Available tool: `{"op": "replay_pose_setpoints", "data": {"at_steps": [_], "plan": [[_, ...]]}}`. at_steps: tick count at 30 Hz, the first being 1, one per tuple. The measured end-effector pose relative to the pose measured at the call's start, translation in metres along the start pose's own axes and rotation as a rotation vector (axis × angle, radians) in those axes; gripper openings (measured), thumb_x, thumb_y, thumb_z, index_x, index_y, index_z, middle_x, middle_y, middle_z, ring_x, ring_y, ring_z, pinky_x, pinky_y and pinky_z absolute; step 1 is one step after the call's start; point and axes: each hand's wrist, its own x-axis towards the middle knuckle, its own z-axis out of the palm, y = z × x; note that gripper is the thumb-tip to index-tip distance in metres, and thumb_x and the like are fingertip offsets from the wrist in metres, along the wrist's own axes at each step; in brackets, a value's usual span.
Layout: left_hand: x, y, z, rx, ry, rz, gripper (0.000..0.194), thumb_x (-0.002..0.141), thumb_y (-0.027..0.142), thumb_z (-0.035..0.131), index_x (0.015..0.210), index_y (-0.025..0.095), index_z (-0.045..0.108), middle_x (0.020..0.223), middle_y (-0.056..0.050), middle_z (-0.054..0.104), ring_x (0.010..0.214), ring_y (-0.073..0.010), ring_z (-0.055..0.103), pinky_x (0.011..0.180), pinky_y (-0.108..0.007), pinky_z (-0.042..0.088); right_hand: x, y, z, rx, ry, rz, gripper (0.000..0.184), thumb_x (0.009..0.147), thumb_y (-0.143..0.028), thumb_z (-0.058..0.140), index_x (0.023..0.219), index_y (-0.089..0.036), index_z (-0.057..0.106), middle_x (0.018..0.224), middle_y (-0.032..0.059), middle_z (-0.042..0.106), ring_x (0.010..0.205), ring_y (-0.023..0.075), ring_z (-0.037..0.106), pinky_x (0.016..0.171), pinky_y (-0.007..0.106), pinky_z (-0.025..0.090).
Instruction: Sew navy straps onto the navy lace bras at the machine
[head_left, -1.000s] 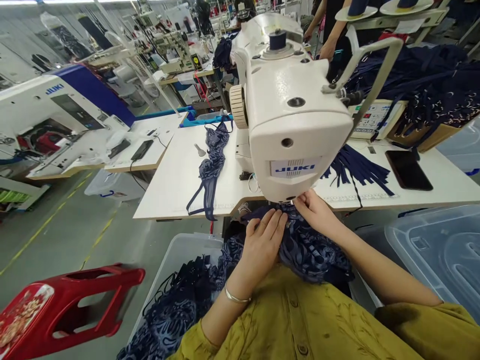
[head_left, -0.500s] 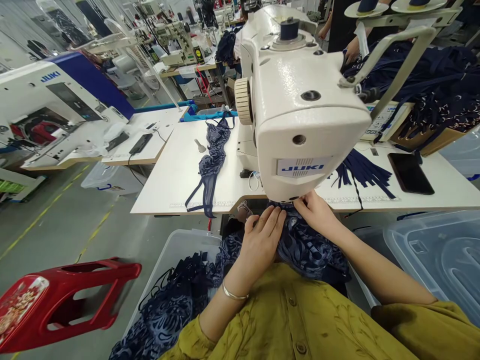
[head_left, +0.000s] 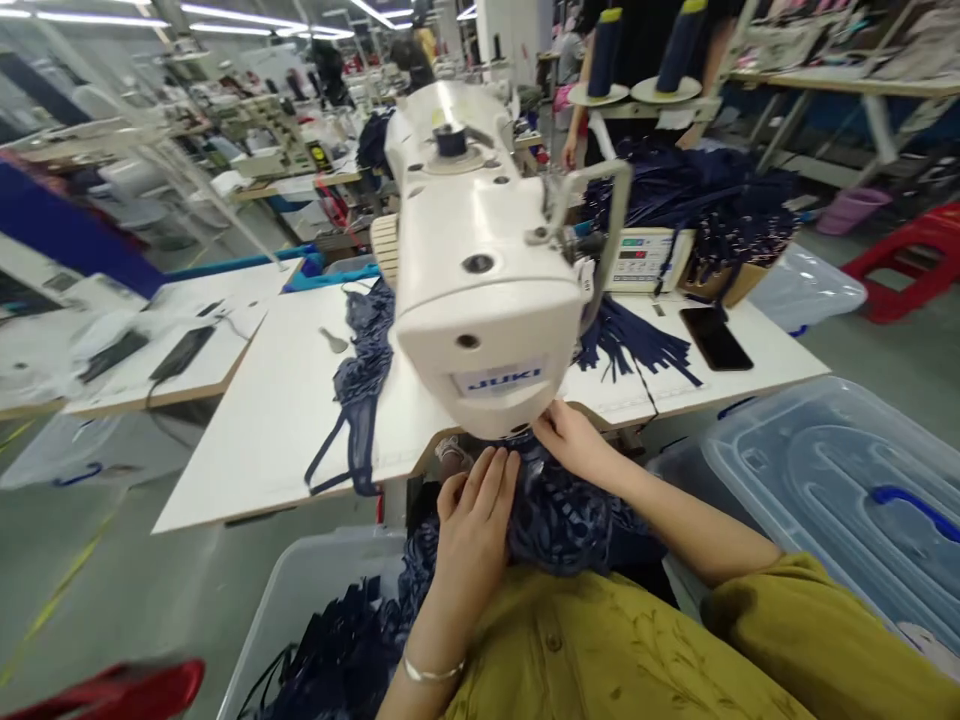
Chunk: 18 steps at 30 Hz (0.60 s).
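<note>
Below the white sewing machine head (head_left: 480, 300), a navy patterned bra (head_left: 559, 515) lies bunched over my lap, its upper edge running under the machine. My left hand (head_left: 476, 515) rests on the near left part of it, fingers stretched flat over the cloth. At the right of the machine head, my right hand (head_left: 574, 440) pinches the bra's edge, with the fingertips partly behind the head. The needle and presser foot are hidden from view. Another navy bra (head_left: 364, 365) is laid out on the white table (head_left: 262, 430), left of the machine.
To my left, a clear plastic bin (head_left: 300, 570) holds more navy bras. A lidded clear bin (head_left: 825, 480) stands at my right. On the table's right are navy straps (head_left: 637, 340), a black phone (head_left: 716, 338) and a control box (head_left: 641, 258). A co-worker's hand (head_left: 570, 152) shows behind.
The view has swung right and up, so the scene sits further left. Both hands keep much the same hold at the machine, with the bra still under it.
</note>
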Motion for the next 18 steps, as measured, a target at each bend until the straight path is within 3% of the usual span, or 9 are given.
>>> {"op": "replay_pose_setpoints", "data": {"at_steps": [4,7,11,15,18], "plan": [[0.000,-0.003,0.003,0.011,0.004,0.019,0.060,0.085,-0.002,0.034,0.142,0.011,0.041,0.134,-0.015,0.058,0.126,-0.0262,0.052,0.100,-0.041,0.030,-0.004,0.007,-0.002,-0.008,0.034,0.024,0.014,0.093,-0.037,0.043,0.088,-0.025,0.045,0.079,0.0022,0.062,0.073,0.0205,0.058,0.066,0.031,0.045],[0.000,-0.004,0.004,0.019,-0.009,0.024,0.062,0.084,-0.004,0.033,0.144,0.013,0.039,0.134,-0.014,0.058,0.126,-0.0261,0.051,0.099,-0.041,0.030,-0.001,0.029,-0.014,-0.040,0.066,0.058,0.017,0.093,-0.040,0.043,0.087,-0.025,0.049,0.077,-0.0002,0.060,0.070,0.0179,0.056,0.065,0.029,0.045],[0.000,-0.004,0.004,0.021,-0.015,0.020,0.063,0.084,-0.004,0.034,0.144,0.013,0.037,0.133,-0.013,0.059,0.126,-0.0263,0.051,0.098,-0.042,0.031,0.014,0.080,-0.061,-0.157,0.195,0.179,0.016,0.090,-0.035,0.046,0.087,-0.021,0.053,0.086,0.0021,0.061,0.080,0.0184,0.057,0.075,0.030,0.044],[0.002,-0.002,0.005,0.028,0.002,0.036,0.062,0.084,-0.003,0.035,0.144,0.013,0.038,0.132,-0.013,0.060,0.124,-0.0263,0.052,0.097,-0.042,0.032,0.025,0.130,-0.113,-0.309,0.396,0.372,0.013,0.088,-0.025,0.046,0.093,-0.017,0.055,0.102,0.0130,0.060,0.096,0.0252,0.055,0.084,0.037,0.039],[0.004,0.001,0.006,0.055,0.010,0.043,0.061,0.082,-0.004,0.035,0.141,0.012,0.042,0.130,-0.013,0.061,0.122,-0.0269,0.053,0.096,-0.042,0.034,0.028,0.154,-0.128,-0.345,0.448,0.471,0.015,0.083,-0.023,0.055,0.096,-0.015,0.055,0.112,0.0170,0.056,0.098,0.0274,0.055,0.082,0.037,0.040]]}}
